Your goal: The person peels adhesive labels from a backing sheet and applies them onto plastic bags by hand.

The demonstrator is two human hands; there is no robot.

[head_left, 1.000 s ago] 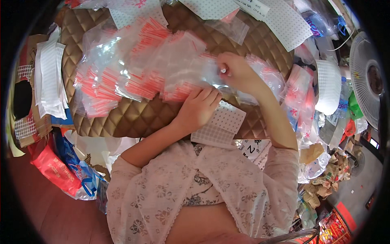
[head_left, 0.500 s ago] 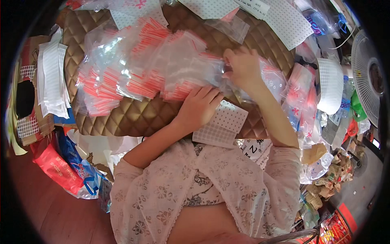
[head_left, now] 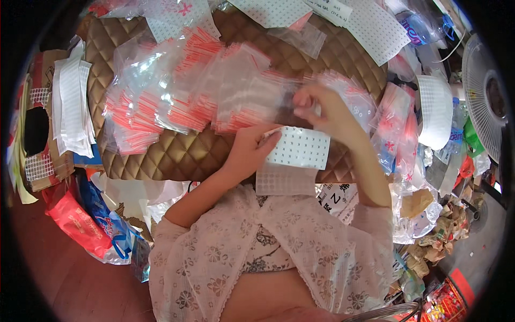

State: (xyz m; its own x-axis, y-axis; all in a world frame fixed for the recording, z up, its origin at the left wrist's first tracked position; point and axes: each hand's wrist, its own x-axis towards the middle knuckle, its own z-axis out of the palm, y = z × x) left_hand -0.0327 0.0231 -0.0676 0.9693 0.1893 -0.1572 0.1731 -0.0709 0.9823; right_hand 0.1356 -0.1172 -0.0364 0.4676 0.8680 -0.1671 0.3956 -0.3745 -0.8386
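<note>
My left hand (head_left: 248, 152) is closed on the left edge of a white sheet (head_left: 301, 148) printed with rows of small dark marks, its thumb lying on top. Below that sheet, a paler sheet of round stickers (head_left: 286, 180) hangs over the table's near edge. My right hand (head_left: 322, 112) is raised just beyond the sheet, fingers curled toward the thumb and slightly blurred; anything between them is too small to make out. Left of it spreads a row of clear zip bags (head_left: 236, 86) with red-lined tops, overlapping one another. More zip bags (head_left: 348, 99) lie beyond my right hand.
The table has a brown quilted cover (head_left: 177, 158). Printed sheets (head_left: 375, 32) and a loose clear bag (head_left: 303, 40) lie along its far side. White strips (head_left: 70, 104) stand at the left, bundled bags (head_left: 394, 118) at the right, near a fan (head_left: 488, 99).
My left hand has come off the zip bags and taken hold of the printed sheet, which is now lifted and turned flatter. My right hand has drawn slightly nearer, fingers curling.
</note>
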